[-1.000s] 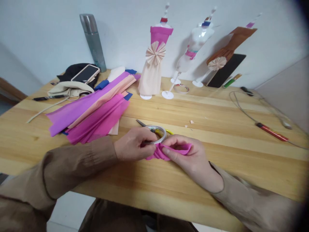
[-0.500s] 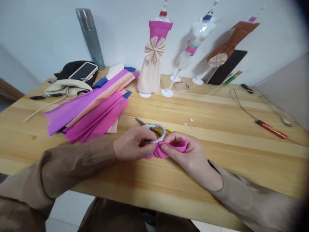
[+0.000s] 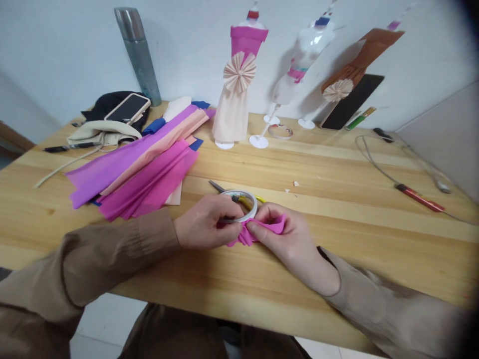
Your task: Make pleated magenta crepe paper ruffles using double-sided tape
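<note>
Between my two hands is a strip of pink crepe paper (image 3: 246,237), bunched into small folds. My left hand (image 3: 207,223) pinches its gathered left end, thumb against fingers. With thumb and forefinger, my right hand (image 3: 286,243) grips the strip a little further right, and its loose end curls up inside the palm. A roll of tape (image 3: 251,209) lies just beyond my left fingers, partly hidden by them. Under the roll are scissors (image 3: 216,186) with yellow handles, their blades pointing to the far left.
Folded crepe paper (image 3: 149,182) in pink, purple and peach lies left, near a phone (image 3: 129,107) and a flask (image 3: 140,65). Behind stand a mannequin in a paper dress (image 3: 232,117), a bare white one (image 3: 305,55) and a brown-dressed one (image 3: 368,52). A cable (image 3: 374,162) runs right.
My right hand has shifted slightly left toward my left hand, and the pink strip is bunched a bit tighter between them. The left hand holds nearly still.
</note>
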A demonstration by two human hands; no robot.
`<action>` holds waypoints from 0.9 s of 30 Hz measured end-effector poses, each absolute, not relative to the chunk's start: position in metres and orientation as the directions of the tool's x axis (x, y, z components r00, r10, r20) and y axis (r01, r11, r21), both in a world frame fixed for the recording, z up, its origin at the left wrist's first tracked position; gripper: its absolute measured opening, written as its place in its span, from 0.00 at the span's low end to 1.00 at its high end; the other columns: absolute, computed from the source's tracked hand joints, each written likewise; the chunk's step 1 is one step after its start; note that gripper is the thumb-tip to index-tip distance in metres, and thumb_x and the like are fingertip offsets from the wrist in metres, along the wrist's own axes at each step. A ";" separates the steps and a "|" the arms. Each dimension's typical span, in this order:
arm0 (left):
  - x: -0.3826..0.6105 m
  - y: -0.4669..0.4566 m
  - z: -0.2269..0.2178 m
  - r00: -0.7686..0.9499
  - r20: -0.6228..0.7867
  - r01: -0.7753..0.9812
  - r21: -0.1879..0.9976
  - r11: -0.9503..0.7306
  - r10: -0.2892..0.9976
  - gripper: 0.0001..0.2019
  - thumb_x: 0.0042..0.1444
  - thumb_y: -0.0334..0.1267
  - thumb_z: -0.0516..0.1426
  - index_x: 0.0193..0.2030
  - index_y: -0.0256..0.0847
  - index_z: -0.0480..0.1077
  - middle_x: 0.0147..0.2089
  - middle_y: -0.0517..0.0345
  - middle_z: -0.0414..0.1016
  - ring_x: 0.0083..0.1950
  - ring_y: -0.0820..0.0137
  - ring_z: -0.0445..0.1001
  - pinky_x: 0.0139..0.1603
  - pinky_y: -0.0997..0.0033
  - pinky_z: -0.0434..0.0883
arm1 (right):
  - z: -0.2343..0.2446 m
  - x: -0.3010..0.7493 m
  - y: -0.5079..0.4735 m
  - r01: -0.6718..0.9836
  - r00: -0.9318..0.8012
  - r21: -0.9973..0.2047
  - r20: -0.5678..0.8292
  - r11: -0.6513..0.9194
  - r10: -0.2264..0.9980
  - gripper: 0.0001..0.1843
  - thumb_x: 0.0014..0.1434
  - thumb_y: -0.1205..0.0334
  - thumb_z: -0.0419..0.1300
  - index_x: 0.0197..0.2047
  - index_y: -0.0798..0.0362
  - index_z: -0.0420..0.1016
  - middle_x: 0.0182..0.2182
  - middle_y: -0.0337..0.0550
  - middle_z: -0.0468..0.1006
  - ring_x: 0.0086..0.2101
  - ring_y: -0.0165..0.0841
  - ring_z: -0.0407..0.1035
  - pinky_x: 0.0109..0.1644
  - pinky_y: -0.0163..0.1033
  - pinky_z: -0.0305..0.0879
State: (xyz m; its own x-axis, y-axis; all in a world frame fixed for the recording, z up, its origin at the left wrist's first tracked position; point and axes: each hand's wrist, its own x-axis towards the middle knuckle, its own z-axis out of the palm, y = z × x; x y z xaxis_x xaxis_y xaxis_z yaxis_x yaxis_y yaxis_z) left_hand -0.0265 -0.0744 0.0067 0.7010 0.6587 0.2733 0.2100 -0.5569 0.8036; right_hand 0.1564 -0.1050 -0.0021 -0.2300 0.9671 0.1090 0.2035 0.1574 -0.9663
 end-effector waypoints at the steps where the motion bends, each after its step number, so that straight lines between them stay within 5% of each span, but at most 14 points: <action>1: -0.026 -0.074 0.006 0.702 0.282 0.201 0.803 -0.561 0.654 0.13 0.54 0.31 0.53 0.19 0.36 0.66 0.20 0.60 0.64 0.27 0.74 0.63 0.32 0.72 0.61 | -0.002 0.156 -0.105 0.201 -0.224 -0.966 0.114 0.160 0.968 0.13 0.52 0.60 0.62 0.21 0.53 0.65 0.19 0.37 0.69 0.21 0.26 0.61 0.26 0.33 0.60; 14: -0.027 -0.075 0.011 0.709 0.189 0.182 0.882 -0.434 0.680 0.19 0.61 0.38 0.49 0.19 0.37 0.59 0.21 0.62 0.59 0.27 0.74 0.61 0.30 0.73 0.59 | -0.005 0.156 -0.105 0.075 -0.197 -0.997 -0.021 -0.006 0.980 0.18 0.49 0.56 0.66 0.21 0.53 0.62 0.17 0.33 0.62 0.20 0.25 0.56 0.25 0.33 0.57; 19: -0.026 -0.075 0.011 0.708 0.167 0.210 0.878 -0.430 0.687 0.18 0.61 0.37 0.48 0.19 0.39 0.54 0.22 0.63 0.56 0.28 0.75 0.58 0.31 0.72 0.58 | -0.014 0.167 -0.105 -0.002 -0.252 -0.996 0.082 0.084 0.964 0.12 0.58 0.54 0.61 0.28 0.53 0.70 0.24 0.37 0.68 0.25 0.29 0.61 0.29 0.35 0.60; 27: -0.026 -0.076 0.010 0.707 0.151 0.214 0.886 -0.412 0.691 0.18 0.59 0.34 0.49 0.18 0.39 0.52 0.21 0.64 0.53 0.26 0.76 0.55 0.29 0.72 0.54 | -0.003 0.163 -0.106 0.225 -0.131 -0.949 0.195 0.221 0.972 0.09 0.53 0.60 0.62 0.24 0.53 0.70 0.21 0.38 0.70 0.23 0.29 0.62 0.27 0.36 0.61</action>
State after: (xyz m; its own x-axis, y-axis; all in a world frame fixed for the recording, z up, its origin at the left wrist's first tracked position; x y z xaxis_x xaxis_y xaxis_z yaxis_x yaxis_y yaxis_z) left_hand -0.0261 -0.0757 0.0097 0.7067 0.6912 0.1511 0.2140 -0.4123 0.8856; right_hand 0.1632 -0.1065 -0.0032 -0.1307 0.9720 0.1953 0.2246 0.2209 -0.9491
